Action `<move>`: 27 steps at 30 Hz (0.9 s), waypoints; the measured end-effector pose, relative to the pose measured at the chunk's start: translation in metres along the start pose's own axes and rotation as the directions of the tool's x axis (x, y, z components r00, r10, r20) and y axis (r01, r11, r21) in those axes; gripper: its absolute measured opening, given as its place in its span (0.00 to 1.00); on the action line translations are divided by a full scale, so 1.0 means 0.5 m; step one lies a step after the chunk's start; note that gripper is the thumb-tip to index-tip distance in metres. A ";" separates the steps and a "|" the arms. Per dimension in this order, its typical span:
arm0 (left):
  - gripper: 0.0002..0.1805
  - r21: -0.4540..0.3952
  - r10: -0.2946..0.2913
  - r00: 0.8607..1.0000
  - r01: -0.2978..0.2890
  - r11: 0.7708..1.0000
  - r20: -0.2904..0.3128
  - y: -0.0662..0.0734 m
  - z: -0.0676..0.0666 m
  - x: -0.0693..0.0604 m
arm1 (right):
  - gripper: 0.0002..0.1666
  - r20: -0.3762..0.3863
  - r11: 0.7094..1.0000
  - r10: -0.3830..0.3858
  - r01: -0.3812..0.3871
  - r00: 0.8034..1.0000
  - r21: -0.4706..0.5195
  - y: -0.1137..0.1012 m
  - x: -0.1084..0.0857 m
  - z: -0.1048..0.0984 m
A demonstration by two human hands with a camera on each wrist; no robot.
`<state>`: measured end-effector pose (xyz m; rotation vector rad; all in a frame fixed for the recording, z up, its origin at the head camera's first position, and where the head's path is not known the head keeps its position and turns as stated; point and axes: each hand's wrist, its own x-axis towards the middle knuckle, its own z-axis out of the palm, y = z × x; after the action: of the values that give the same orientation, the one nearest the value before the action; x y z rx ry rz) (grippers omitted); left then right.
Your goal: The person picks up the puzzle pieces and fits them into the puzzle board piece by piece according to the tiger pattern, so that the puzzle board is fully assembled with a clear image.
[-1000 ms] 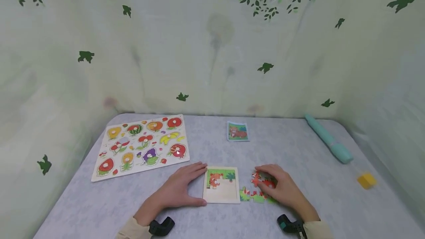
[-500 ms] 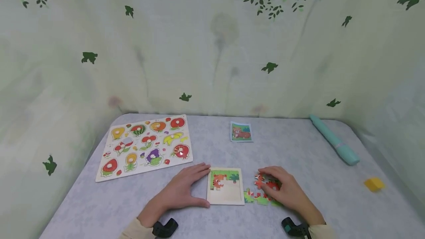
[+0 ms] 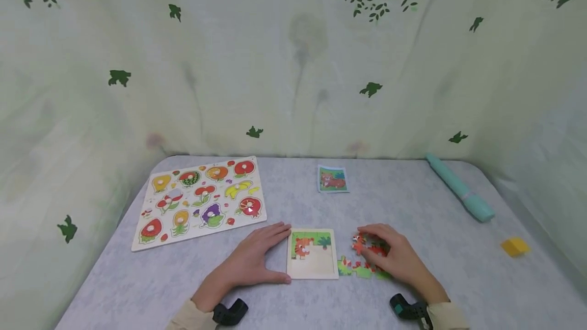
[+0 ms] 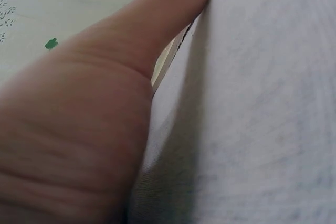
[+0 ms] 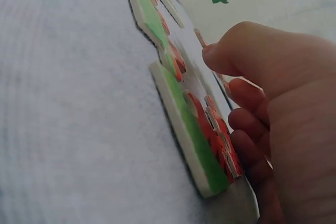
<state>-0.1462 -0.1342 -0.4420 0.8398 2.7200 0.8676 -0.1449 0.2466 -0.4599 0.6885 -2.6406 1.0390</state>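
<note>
A light wooden puzzle frame [image 3: 313, 269] lies on the table, with orange tiger-face and green pieces [image 3: 303, 247] along its upper part. My left hand [image 3: 249, 261] rests at its left side, thumb and fingers spread towards the two left corners. Right of the frame, my right hand [image 3: 396, 258] pinches a small red-and-white puzzle piece [image 3: 358, 244] between thumb and fingers. Green and red loose pieces [image 3: 362, 271] lie beneath and beside that hand. In the right wrist view, a green-edged piece [image 5: 184, 129] lies below the curled fingers; the pinched piece shows only edge-on.
A fruit puzzle board [image 3: 197, 202] lies at the back left, and a small bear picture card [image 3: 332, 180] at the back middle. A teal rolled item [image 3: 460, 188] and a yellow block [image 3: 515, 247] are on the right. A printed curtain [image 3: 293, 90] hangs behind the table.
</note>
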 end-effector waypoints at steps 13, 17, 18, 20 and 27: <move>0.55 0.002 0.027 1.000 -0.027 1.000 0.000 -0.004 -0.002 -0.001 | 0.27 0.027 0.998 0.031 -0.032 0.999 0.053 -0.008 0.011 -0.008; 0.55 0.006 0.023 1.000 -0.023 1.000 0.003 -0.005 -0.003 -0.001 | 0.26 0.047 0.998 0.045 -0.047 0.998 0.046 -0.017 0.019 -0.009; 0.55 0.008 0.022 1.000 -0.022 1.000 0.004 -0.005 -0.004 0.000 | 0.26 0.051 0.998 0.046 -0.048 0.998 0.046 -0.020 0.022 -0.009; 0.55 0.011 0.019 1.000 -0.019 1.000 0.006 -0.005 -0.004 0.000 | 0.25 0.055 0.998 0.038 -0.041 0.998 0.054 -0.025 0.026 -0.010; 0.56 -0.007 0.020 1.000 -0.020 1.000 0.000 -0.002 -0.001 -0.002 | 0.25 0.066 0.997 -0.026 0.021 0.997 0.072 -0.041 0.042 -0.007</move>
<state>-0.1460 -0.1356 -0.4422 0.8670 2.7116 0.8812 -0.1526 0.2290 -0.4377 0.7813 -2.6560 1.1281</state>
